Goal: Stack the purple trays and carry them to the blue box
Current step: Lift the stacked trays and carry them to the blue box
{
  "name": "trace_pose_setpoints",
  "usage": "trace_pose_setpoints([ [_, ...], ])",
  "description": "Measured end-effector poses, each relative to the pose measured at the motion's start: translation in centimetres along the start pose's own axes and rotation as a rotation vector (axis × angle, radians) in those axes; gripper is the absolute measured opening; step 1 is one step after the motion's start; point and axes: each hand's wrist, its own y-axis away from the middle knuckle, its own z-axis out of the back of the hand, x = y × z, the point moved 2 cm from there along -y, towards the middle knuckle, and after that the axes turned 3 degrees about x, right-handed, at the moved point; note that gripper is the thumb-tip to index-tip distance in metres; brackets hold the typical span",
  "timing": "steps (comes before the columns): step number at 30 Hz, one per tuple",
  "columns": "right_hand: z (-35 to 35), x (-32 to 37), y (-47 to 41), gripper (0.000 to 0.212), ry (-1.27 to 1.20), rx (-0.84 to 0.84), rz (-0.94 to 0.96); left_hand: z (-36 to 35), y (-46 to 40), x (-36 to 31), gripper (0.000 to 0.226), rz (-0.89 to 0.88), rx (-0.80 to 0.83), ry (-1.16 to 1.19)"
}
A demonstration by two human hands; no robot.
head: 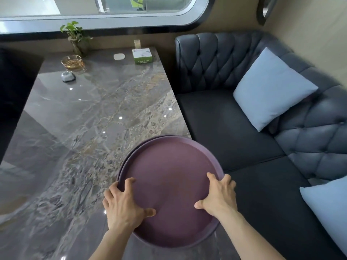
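Two round purple trays [169, 177] lie nested one in the other at the right edge of the marble table [90, 117], partly overhanging the sofa side. The lower tray shows only as a thin rim at the upper left. My left hand [124, 205] grips the stack's left rim, thumb inside the top tray. My right hand [218, 196] grips the right rim, thumb and a finger on the tray's inner face. No blue box is in view.
On the far end of the table stand a small plant [76, 37], an amber glass dish [72, 61], a grey gadget [68, 76], a white pad [119, 56] and a green-white box [142, 56]. A dark tufted sofa [244, 128] with light blue cushions [272, 89] lies on the right.
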Motion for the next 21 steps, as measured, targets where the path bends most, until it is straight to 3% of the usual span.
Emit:
trace_pose_setpoints([
  [4, 0.2, 0.2, -0.5, 0.108, -0.051, -0.004, 0.009, -0.5, -0.3, 0.4, 0.129, 0.025, -0.001, 0.071],
  [11, 0.6, 1.1, -2.2, 0.085, -0.349, -0.130, 0.095, -0.8, -1.1, 1.6, 0.125, 0.092, -0.091, 0.186],
  [18, -1.0, 0.6, -3.3, 0.094, -0.567, -0.154, 0.144, -0.5, -2.4, 2.7, 0.091, 0.115, -0.208, 0.256],
  [21, -1.6, 0.0, -4.2, 0.078, -0.718, -0.189, 0.039, -0.4, -3.6, 2.5, 0.080, 0.168, -0.201, 0.299],
])
